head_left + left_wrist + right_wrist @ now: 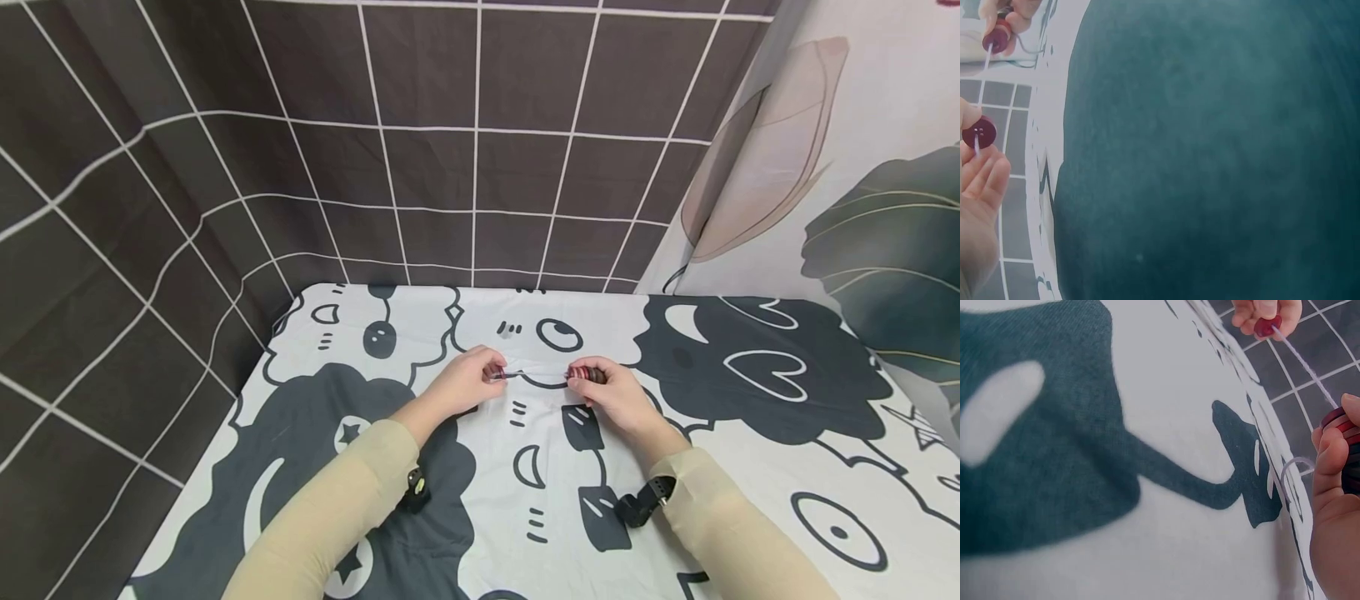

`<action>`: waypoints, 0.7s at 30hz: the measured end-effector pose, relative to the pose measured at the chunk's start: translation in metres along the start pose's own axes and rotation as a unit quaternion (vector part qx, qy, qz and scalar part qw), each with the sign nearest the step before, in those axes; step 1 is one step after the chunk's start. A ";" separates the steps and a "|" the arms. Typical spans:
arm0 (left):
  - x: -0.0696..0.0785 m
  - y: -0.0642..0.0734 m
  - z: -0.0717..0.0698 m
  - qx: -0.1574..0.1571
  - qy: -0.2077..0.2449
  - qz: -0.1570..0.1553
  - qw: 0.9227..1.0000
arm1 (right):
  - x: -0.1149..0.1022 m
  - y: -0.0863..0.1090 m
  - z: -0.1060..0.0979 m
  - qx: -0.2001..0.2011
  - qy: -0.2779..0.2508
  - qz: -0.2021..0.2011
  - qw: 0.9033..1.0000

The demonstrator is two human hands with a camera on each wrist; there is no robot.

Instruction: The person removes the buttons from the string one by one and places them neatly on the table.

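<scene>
My left hand (459,385) pinches a dark red button (980,132) between thumb and fingertips, the button's holes plain in the left wrist view. A pale cord (1305,362) passes through it and stretches across to my right hand (621,398). There, thumb and curled fingers grip a stack of red and dark buttons (587,374) lined up face to face on the cord. A loose loop of the cord (1294,464) hangs out beside the stack in the right wrist view. Both hands are close over the patterned cloth, a short gap apart.
The cloth (510,492) with black and white cartoon shapes covers the surface below. Dark gridded fabric (420,167) hangs behind and to the left. A leaf-patterned curtain (780,167) hangs at the right. Each wrist wears a small dark camera (637,507).
</scene>
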State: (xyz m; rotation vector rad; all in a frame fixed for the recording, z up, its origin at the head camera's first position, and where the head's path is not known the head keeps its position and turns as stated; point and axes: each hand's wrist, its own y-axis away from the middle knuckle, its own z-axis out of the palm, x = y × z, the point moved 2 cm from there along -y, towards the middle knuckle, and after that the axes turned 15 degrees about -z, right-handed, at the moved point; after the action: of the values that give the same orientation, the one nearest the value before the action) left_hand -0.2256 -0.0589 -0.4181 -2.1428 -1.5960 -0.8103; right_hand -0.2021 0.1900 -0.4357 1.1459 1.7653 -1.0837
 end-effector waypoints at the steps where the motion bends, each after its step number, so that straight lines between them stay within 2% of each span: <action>1: -0.001 0.000 -0.001 0.000 0.002 -0.001 1.000 | -0.001 0.000 0.000 0.000 -0.001 0.002 1.000; 8: -0.002 0.002 -0.006 0.005 0.004 0.000 1.000 | -0.035 0.004 -0.002 -0.009 -0.007 0.006 1.000; 11: -0.005 0.002 -0.007 0.007 0.002 0.002 1.000 | -0.032 0.005 -0.003 -0.011 -0.010 0.004 1.000; 18: -0.012 -0.001 -0.010 0.007 -0.005 -0.010 1.000 | 0.004 0.002 -0.005 0.000 -0.019 0.011 1.000; 21: -0.013 -0.002 -0.012 0.007 -0.003 -0.020 1.000 | 0.007 0.002 -0.006 0.007 -0.012 0.006 1.000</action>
State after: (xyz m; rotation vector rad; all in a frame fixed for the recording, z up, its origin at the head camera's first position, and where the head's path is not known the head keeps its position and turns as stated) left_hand -0.2329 -0.0755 -0.4170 -2.1120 -1.6481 -0.8037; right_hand -0.2032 0.1979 -0.4402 1.1467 1.7334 -1.0984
